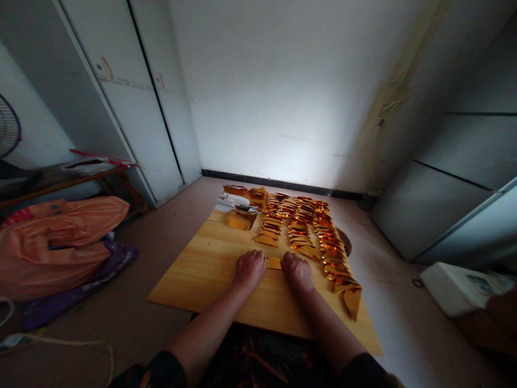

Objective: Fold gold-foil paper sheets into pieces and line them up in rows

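Note:
A narrow folded strip of gold foil paper lies on the wooden board, stretched between my two hands. My left hand has its fingers closed on the strip's left end. The right end is under the curled fingers of my right hand. Beyond and to the right stand rows of folded gold pieces, overlapping one another. A flat gold sheet rests near the board's far left corner.
The wooden board spans the space before me. At its far edge are a white roll and stacked gold paper. Orange bags lie on the left; a white box sits on the right floor.

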`<state>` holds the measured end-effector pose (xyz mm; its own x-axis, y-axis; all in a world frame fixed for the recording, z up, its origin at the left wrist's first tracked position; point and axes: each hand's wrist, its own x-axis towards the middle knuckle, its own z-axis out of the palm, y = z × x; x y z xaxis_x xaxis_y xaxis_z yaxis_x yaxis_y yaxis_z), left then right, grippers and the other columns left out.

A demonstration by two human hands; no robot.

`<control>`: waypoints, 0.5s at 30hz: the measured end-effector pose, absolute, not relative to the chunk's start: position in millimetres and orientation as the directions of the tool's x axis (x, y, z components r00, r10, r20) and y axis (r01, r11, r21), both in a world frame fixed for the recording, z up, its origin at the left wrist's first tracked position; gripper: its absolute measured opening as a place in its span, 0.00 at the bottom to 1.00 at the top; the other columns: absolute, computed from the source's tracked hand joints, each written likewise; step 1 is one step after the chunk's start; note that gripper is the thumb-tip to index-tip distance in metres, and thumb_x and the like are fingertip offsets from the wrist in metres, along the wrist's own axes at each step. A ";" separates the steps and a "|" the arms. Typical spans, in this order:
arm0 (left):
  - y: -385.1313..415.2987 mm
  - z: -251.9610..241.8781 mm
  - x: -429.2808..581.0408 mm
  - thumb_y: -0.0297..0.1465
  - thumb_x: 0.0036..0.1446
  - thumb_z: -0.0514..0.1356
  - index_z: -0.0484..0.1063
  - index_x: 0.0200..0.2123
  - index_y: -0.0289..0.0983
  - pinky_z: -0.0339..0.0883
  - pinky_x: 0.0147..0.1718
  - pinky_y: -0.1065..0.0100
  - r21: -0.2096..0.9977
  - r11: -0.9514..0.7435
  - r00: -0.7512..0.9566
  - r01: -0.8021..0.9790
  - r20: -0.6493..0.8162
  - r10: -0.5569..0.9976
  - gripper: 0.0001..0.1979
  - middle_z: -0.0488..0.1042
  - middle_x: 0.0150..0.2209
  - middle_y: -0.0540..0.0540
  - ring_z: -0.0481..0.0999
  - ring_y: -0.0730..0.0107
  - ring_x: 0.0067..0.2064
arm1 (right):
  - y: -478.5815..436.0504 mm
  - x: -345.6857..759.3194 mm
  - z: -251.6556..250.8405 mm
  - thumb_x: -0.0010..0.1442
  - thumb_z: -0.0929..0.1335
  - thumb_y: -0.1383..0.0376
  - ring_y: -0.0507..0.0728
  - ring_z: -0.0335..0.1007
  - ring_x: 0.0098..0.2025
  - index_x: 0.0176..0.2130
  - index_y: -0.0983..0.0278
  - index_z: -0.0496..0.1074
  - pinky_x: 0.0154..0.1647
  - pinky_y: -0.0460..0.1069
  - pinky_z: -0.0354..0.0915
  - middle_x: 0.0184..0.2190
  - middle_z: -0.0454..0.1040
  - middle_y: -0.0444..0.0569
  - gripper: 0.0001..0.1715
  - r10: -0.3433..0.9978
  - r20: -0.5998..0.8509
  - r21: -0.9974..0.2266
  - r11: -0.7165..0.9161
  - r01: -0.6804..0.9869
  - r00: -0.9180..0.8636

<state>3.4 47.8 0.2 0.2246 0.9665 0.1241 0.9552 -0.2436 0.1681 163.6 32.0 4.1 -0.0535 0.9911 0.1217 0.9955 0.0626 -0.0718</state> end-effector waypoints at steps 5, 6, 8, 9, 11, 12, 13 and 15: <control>47.7 0.4 4.5 0.29 0.61 0.52 0.71 0.37 0.36 0.63 0.40 0.64 0.150 -0.232 0.213 0.961 0.132 0.968 0.09 0.76 0.38 0.42 0.73 0.62 0.42 | 32.5 163.2 2.9 0.65 0.60 0.66 0.54 0.72 0.32 0.37 0.65 0.70 0.30 0.46 0.56 0.31 0.74 0.51 0.11 0.990 0.130 -0.063 0.061 0.996 -0.053; 47.3 0.3 4.6 0.29 0.61 0.52 0.71 0.37 0.37 0.63 0.39 0.64 0.142 -0.233 0.214 0.962 0.138 0.967 0.08 0.76 0.38 0.42 0.73 0.62 0.42 | 32.5 163.1 2.6 0.65 0.60 0.66 0.55 0.72 0.32 0.37 0.65 0.70 0.30 0.47 0.56 0.31 0.74 0.51 0.11 0.990 0.131 -0.062 0.059 0.996 -0.050; 46.7 -0.3 4.6 0.29 0.61 0.52 0.71 0.37 0.37 0.63 0.39 0.65 0.128 -0.237 0.217 0.963 0.151 0.964 0.08 0.75 0.37 0.43 0.73 0.62 0.42 | 32.0 162.8 2.4 0.65 0.60 0.66 0.54 0.71 0.33 0.38 0.65 0.69 0.30 0.47 0.57 0.33 0.74 0.51 0.10 0.990 0.135 -0.064 0.044 0.997 -0.035; 46.5 -0.7 4.5 0.29 0.61 0.52 0.70 0.37 0.37 0.63 0.39 0.65 0.125 -0.235 0.215 0.964 0.156 0.964 0.07 0.75 0.37 0.43 0.73 0.62 0.41 | 31.5 162.5 2.4 0.64 0.60 0.66 0.54 0.71 0.33 0.39 0.65 0.69 0.30 0.47 0.57 0.34 0.73 0.51 0.10 0.990 0.140 -0.066 0.037 0.997 -0.027; 46.1 -1.4 4.2 0.30 0.60 0.54 0.69 0.39 0.38 0.63 0.39 0.65 0.132 -0.222 0.199 0.966 0.164 0.966 0.06 0.75 0.37 0.44 0.73 0.63 0.41 | 30.3 161.8 2.4 0.64 0.61 0.66 0.54 0.70 0.36 0.40 0.64 0.68 0.31 0.46 0.58 0.38 0.72 0.51 0.08 0.987 0.159 -0.069 0.028 0.997 -0.017; 46.0 -1.8 4.0 0.31 0.60 0.54 0.68 0.39 0.38 0.63 0.39 0.65 0.138 -0.220 0.196 0.966 0.171 0.966 0.06 0.75 0.37 0.44 0.73 0.63 0.41 | 29.6 161.5 2.3 0.64 0.61 0.66 0.54 0.70 0.38 0.40 0.63 0.68 0.31 0.46 0.58 0.40 0.71 0.50 0.07 0.985 0.169 -0.069 0.035 0.997 -0.023; 46.2 -2.1 3.9 0.30 0.59 0.55 0.68 0.40 0.38 0.63 0.39 0.65 0.140 -0.230 0.203 0.963 0.181 0.962 0.06 0.74 0.37 0.44 0.72 0.63 0.41 | 29.1 161.1 2.1 0.63 0.62 0.66 0.54 0.69 0.40 0.40 0.62 0.68 0.31 0.45 0.58 0.41 0.71 0.50 0.06 0.983 0.178 -0.068 0.057 0.996 -0.044; 47.3 -3.0 3.8 0.28 0.59 0.55 0.68 0.40 0.39 0.63 0.41 0.64 0.132 -0.291 0.262 0.948 0.203 0.944 0.06 0.73 0.38 0.44 0.71 0.63 0.42 | 28.6 160.7 1.9 0.63 0.62 0.66 0.54 0.68 0.42 0.38 0.61 0.68 0.31 0.44 0.58 0.40 0.70 0.49 0.06 0.977 0.179 -0.068 0.132 0.989 -0.118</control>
